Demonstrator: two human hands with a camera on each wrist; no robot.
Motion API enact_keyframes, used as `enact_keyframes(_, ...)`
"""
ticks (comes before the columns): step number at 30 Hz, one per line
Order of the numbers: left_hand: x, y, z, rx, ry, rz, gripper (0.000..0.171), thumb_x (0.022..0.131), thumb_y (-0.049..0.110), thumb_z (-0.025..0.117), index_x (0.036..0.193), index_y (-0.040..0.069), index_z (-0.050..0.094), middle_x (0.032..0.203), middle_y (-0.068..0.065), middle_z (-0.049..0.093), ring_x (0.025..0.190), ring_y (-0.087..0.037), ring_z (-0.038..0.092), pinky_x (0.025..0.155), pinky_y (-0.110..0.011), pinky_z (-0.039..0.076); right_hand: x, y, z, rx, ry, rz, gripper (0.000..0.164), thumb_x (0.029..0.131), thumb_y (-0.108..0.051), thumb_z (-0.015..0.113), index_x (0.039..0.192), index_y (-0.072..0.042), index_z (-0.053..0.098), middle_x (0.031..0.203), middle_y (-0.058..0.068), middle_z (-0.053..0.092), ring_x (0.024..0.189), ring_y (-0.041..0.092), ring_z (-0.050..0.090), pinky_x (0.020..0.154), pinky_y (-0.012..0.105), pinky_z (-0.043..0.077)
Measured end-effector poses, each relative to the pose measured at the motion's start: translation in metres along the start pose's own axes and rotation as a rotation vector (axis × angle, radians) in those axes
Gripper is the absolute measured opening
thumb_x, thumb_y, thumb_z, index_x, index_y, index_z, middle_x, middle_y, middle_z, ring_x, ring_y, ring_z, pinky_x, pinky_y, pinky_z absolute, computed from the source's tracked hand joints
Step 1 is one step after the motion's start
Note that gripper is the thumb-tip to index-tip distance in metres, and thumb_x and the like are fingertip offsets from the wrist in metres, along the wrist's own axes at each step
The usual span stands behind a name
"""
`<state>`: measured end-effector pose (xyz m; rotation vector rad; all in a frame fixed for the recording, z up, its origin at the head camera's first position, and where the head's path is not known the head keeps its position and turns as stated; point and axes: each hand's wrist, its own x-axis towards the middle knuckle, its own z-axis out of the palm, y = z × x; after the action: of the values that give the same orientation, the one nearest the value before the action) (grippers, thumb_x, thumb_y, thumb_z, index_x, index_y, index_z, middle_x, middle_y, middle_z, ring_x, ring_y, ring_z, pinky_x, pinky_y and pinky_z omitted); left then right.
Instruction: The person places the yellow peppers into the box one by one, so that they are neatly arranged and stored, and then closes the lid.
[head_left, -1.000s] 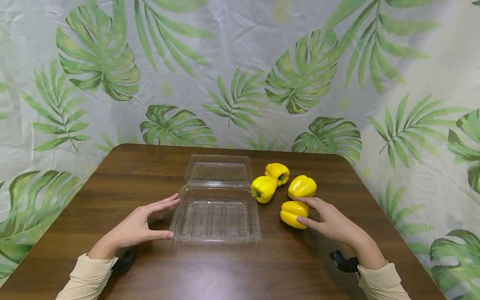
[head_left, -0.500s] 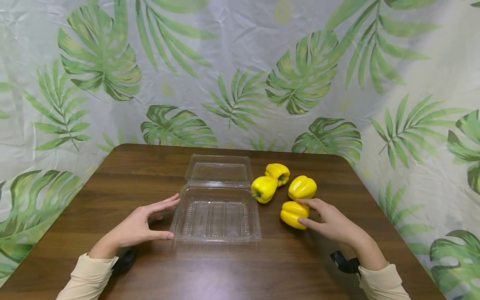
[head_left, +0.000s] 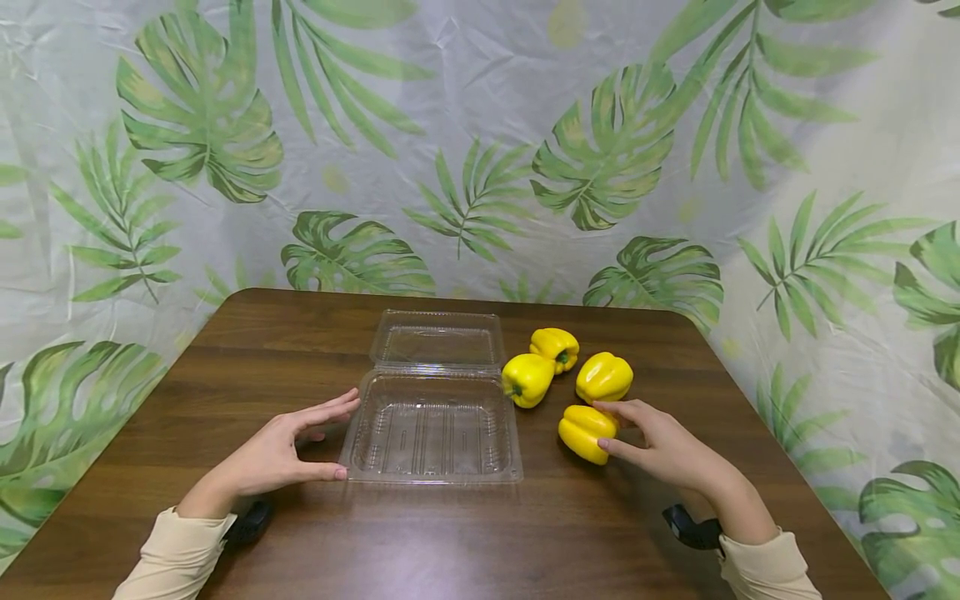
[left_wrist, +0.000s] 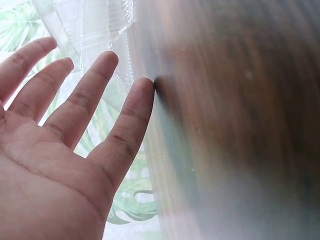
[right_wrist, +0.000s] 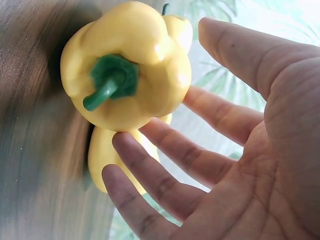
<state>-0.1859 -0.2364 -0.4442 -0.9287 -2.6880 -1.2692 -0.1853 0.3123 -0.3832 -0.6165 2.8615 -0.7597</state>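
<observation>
In the head view my right hand [head_left: 663,446] is at the nearest yellow bell pepper [head_left: 587,434], which lies on its side. The right wrist view shows that pepper's green stem [right_wrist: 111,82] facing the camera. There, the thumb stands apart from its skin, while the loosely extended fingers lie along its lower side. Left of the peppers sits a clear plastic clamshell container [head_left: 431,475], its lid [head_left: 437,337] folded back flat. My left hand [head_left: 281,454] is beside the container's left edge, with straight, spread fingers. Its fingertips are right at the rim and hold nothing.
Three more yellow bell peppers lie close together: one [head_left: 604,377] just behind the nearest, one [head_left: 527,380] against the container's right side, and one [head_left: 553,347] farther back. The brown wooden table [head_left: 285,350] ends at a leaf-patterned cloth backdrop [head_left: 465,100].
The nearest pepper has turned slightly and shifted a little toward the front. The right thumb and fingers have drifted marginally with it. The left hand and the container are as before.
</observation>
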Motion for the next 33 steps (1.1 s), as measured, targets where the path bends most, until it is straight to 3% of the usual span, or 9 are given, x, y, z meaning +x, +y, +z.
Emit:
enact_keyframes(15,0.000,-0.002,0.000,0.001,-0.005,0.009,0.087,0.087,0.030,0.092,0.161,0.012,0.051,0.170,-0.015,0.044,0.140,-0.002,0.058,0.102,-0.036,0.060,-0.006,0.000,-0.002,-0.016,0.007,0.004,0.060,0.105,-0.043,0.070,0.154,-0.012,0.058,0.146,0.011,0.065,0.118,0.022,0.064,0.096,0.047,0.058)
enact_keyframes(25,0.000,-0.002,0.000,0.002,-0.005,0.006,0.087,0.086,0.030,0.092,0.161,0.012,0.051,0.170,-0.015,0.045,0.140,-0.007,0.060,0.102,-0.036,0.060,-0.010,0.001,-0.003,0.085,-0.010,0.000,0.059,0.105,-0.037,0.070,0.154,-0.008,0.056,0.149,0.016,0.064,0.118,0.025,0.072,0.092,0.036,0.062)
enact_keyframes(30,0.000,-0.002,0.000,-0.001,-0.003,0.011,0.087,0.086,0.030,0.092,0.161,0.012,0.051,0.170,-0.014,0.045,0.140,-0.005,0.060,0.102,-0.036,0.060,-0.011,-0.001,-0.003,0.099,-0.014,0.012,0.058,0.105,-0.037,0.071,0.154,-0.009,0.057,0.140,0.013,0.070,0.111,0.020,0.073,0.084,0.026,0.061)
enact_keyframes(33,0.000,-0.002,0.000,0.000,-0.001,0.012,0.087,0.086,0.030,0.092,0.161,0.012,0.051,0.170,-0.014,0.045,0.139,-0.004,0.060,0.102,-0.036,0.060,-0.011,0.000,-0.005,0.100,-0.032,0.030,0.057,0.105,-0.038,0.070,0.154,-0.011,0.056,0.126,0.006,0.074,0.101,0.012,0.071,0.079,0.025,0.058)
